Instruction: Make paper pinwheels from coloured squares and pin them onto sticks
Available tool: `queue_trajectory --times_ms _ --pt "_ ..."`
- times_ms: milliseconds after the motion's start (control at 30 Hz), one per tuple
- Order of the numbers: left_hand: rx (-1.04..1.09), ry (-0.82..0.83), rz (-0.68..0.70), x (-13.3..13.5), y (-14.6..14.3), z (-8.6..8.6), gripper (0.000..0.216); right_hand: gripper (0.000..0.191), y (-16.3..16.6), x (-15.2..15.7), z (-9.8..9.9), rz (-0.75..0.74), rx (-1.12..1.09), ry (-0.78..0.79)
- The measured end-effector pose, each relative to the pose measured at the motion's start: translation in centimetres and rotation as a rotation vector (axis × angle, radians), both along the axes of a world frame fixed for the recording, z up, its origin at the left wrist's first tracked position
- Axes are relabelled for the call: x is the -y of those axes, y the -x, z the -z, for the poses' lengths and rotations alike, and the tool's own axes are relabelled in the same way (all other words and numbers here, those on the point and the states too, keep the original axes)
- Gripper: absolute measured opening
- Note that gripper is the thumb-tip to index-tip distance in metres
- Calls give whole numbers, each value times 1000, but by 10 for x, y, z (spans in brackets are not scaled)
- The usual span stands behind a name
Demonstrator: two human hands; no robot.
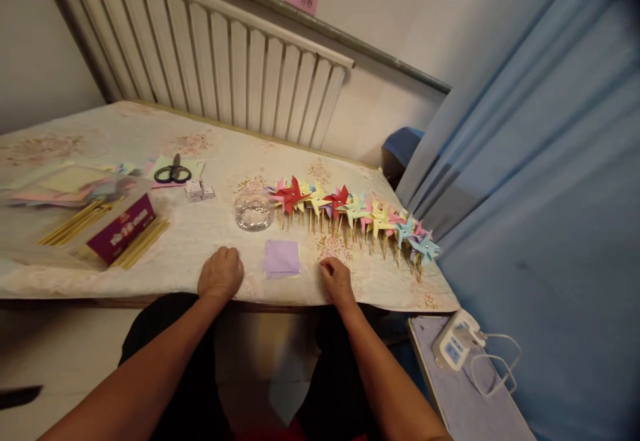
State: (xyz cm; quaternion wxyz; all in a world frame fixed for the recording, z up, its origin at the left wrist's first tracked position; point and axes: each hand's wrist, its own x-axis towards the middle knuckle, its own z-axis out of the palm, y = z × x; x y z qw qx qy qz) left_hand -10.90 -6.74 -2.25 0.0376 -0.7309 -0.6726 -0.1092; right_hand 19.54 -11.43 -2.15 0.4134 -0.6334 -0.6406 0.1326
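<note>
My left hand rests as a loose fist on the table's near edge, and nothing shows in it. To its right lies a small stack of square purple paper, touched by neither hand. On the other side of the paper, my right hand sits with its fingers curled closed, also with nothing visible in it. Behind the paper stands a round clear container with small shiny pieces inside. A row of paper pinwheels in red, yellow, pink, green and blue on thin sticks runs along the right side.
Black-handled scissors lie on coloured paper near two small white boxes. Bundles of thin sticks and a purple label are at the left. A radiator is behind; a power strip sits at lower right beside a blue curtain.
</note>
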Motion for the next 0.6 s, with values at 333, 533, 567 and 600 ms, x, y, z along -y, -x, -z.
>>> queue_trajectory --times_ms 333,533,567,600 --pt "-11 10 3 1 0 1 31 33 63 -26 -14 -423 457 -19" --pt "1 -26 7 0 0 6 30 24 71 -31 -10 -432 587 105" --pt "3 -26 10 0 0 6 30 22 71 -31 -9 -427 589 109" --pt "5 -23 10 0 0 6 29 21 71 -31 -9 -422 586 109"
